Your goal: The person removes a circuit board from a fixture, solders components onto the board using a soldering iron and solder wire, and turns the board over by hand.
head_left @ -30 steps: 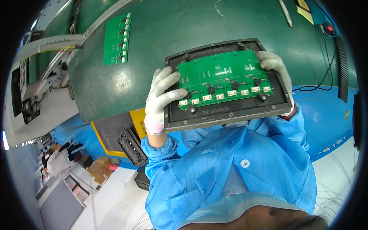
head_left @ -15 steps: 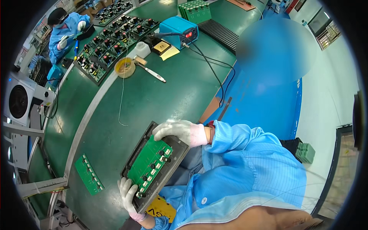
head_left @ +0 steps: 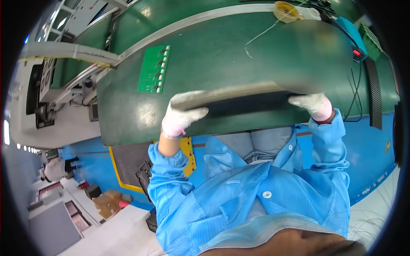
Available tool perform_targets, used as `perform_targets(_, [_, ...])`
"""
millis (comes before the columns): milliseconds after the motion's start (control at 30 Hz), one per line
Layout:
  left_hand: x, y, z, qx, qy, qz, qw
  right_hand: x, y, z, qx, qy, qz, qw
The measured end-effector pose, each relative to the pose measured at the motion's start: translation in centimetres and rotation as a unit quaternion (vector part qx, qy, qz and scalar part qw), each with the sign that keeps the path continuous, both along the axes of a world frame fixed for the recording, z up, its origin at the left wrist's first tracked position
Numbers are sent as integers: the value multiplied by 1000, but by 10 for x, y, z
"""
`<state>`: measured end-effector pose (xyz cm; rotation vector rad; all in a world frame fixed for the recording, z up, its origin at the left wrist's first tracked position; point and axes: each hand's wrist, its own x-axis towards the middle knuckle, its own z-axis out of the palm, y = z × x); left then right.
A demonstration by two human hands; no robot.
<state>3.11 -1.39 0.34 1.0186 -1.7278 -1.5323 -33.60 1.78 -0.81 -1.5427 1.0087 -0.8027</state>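
Note:
I hold a dark flat panel (head_left: 247, 104) edge-on over the near edge of the green workbench (head_left: 205, 55); it is blurred and its green board face is turned out of sight. My left hand (head_left: 181, 113), in a white glove, grips its left end. My right hand (head_left: 311, 104), also gloved, grips its right end. Both blue sleeves come up from the lower edge.
A loose green circuit board (head_left: 154, 69) lies on the bench left of the panel. A tape roll (head_left: 285, 9) and a blue box (head_left: 354, 36) with cables sit at the far right. A metal frame (head_left: 64, 53) and blue floor (head_left: 89, 166) lie to the left.
The view has swung back over the bench. The panel has been tilted from face-up to edge-on, still held at both ends.

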Motion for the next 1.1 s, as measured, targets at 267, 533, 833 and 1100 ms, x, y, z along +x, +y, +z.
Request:
perform_targets(267, [-16, -6, -33, 206, 123, 195, 951, 6, -8, -14, 178, -196, -116, 957])
perform_targets(533, [-11, 11, -46, 283, 254, 157, 911, 20, -1, -10, 283, -275, -168, 903])
perform_targets(833, [-7, 28, -49, 266, 272, 148, 913, 19, 12, -12, 316, -288, -199, 882])
perform_targets(1100, [-11, 34, -38, 236, 252, 157, 925, 21, 17, -15, 302, -317, -212, 874])
